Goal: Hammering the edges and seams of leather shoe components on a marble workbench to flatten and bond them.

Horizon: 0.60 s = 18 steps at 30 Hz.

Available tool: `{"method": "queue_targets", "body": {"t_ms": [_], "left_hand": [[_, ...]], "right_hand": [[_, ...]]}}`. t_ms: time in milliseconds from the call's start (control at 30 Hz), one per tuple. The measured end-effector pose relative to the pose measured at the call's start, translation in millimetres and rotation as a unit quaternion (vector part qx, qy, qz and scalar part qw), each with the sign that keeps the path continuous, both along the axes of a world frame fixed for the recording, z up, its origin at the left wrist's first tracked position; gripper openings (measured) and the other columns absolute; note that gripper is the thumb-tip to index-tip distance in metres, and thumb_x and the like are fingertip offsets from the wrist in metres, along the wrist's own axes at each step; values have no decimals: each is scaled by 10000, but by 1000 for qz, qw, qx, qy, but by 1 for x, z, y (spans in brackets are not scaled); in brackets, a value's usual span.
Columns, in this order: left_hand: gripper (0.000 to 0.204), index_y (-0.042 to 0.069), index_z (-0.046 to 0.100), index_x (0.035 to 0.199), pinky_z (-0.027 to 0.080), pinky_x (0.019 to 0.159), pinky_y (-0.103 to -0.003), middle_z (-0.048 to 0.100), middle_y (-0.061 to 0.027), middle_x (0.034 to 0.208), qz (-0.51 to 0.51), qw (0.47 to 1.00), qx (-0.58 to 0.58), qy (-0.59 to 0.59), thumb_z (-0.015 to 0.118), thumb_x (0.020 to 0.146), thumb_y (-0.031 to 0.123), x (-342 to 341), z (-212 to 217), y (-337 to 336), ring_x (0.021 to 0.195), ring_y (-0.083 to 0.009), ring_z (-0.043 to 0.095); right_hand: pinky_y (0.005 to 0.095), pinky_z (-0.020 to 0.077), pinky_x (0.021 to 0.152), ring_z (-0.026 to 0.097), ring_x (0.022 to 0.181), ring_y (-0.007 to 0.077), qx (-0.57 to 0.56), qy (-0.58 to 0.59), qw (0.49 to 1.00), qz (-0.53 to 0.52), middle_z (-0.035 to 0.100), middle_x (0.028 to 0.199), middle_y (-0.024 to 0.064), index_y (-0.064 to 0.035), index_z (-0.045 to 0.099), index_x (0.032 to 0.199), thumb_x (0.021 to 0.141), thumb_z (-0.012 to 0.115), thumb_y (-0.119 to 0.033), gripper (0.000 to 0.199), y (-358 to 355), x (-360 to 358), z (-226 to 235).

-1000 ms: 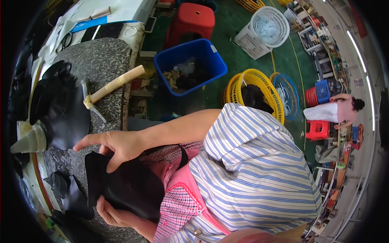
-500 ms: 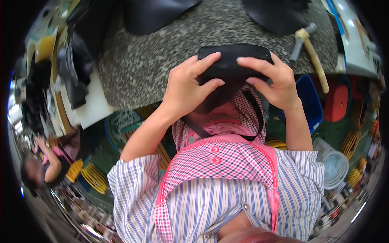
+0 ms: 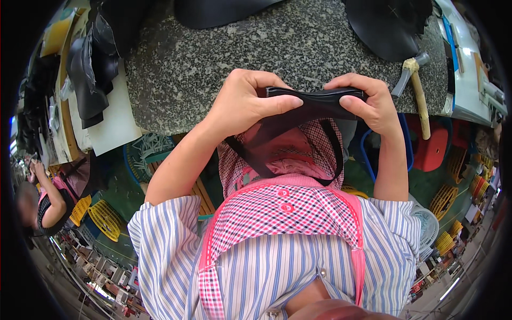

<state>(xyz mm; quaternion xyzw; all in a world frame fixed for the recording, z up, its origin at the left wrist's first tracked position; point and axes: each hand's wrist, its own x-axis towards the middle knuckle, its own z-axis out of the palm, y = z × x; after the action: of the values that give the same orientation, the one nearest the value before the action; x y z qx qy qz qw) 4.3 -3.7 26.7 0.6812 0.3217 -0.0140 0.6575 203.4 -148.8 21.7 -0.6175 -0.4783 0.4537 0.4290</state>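
A black leather-like piece [image 3: 322, 105] is held up between my two hands, in front of the near edge of the stone table. Its upper edge runs across as a folded double layer, slightly bowed, and its lower part hangs toward my lap. My left hand [image 3: 247, 100] pinches the left end, thumb on the near side and fingers mostly hidden behind. The right end is pinched the same way by my right hand [image 3: 370, 100]. A hammer [image 3: 420, 101] with a wooden handle rests on the table right of my right hand, its handle jutting past the edge.
The speckled stone table [image 3: 202, 69] carries large black leather-like pieces [image 3: 385, 26] at its far side. Below its right edge stand a blue bin [image 3: 409, 144] and a red stool-like object [image 3: 431, 146]. At far left another person [image 3: 45, 200] sits near yellow baskets [image 3: 104, 218].
The black piece has tipped, so its folded upper edge shows instead of its flat face. My thumbs have come up onto that edge, and my fingers have gone behind it.
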Motion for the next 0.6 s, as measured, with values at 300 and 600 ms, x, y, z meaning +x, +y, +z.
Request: {"method": "queue_targets", "body": {"t_ms": [300, 600], "left_hand": [[190, 6, 663, 740, 402, 486, -186, 589, 3, 617, 66, 978, -188, -54, 722, 737, 187, 0, 2, -3, 546, -41, 518], [136, 2, 634, 817, 458, 521, -195, 621, -40, 696, 80, 951, -284, -93, 673, 778, 127, -3, -2, -1, 573, -73, 566]], "right_hand": [[197, 393, 557, 499, 622, 43, 10, 78, 997, -9, 573, 671, -11, 12, 630, 815, 800, 633, -127, 139, 0, 4, -8], [179, 373, 552, 473, 615, 22, 27, 208, 976, -54, 552, 663, -30, 9, 628, 780, 797, 639, -136, 146, 1, -2, -7]]}}
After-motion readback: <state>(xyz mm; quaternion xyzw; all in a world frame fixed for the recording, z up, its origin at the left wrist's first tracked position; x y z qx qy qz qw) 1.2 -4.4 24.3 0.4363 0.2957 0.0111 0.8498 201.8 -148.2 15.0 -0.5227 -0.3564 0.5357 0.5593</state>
